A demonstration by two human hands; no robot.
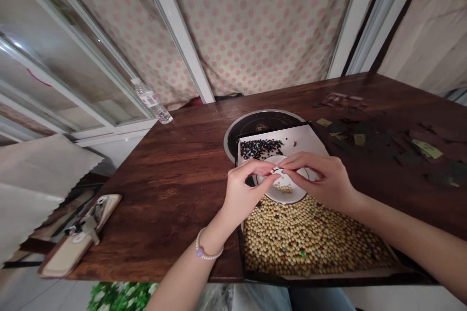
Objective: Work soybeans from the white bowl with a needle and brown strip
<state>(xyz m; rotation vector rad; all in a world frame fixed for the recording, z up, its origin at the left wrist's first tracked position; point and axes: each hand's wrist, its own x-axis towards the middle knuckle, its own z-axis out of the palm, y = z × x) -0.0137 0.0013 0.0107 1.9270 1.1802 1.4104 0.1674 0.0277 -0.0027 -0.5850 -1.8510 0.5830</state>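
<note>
Both hands meet over a small white plate (292, 198). My left hand (245, 182) is closed in a pinch, with a small cream bead (272, 171) at its fingertips. Thumb and forefinger of my right hand (323, 175) are pressed together on a thin dark cord (279, 169), very close to the left fingertips. Whether the bead is on the cord is too small to tell. A few cream beads (283, 188) lie on the plate. Below it, a black-edged tray (262, 279) holds many cream beads (310, 238); black beads (259, 147) are heaped at its far left.
A round dark tray (233, 129) sits partly under the bead tray. Dark scraps and yellowish paper pieces (426, 148) are scattered at right. A plastic bottle (151, 100) stands at the table's far left edge, and a pale board with metal tools (87, 226) lies at near left.
</note>
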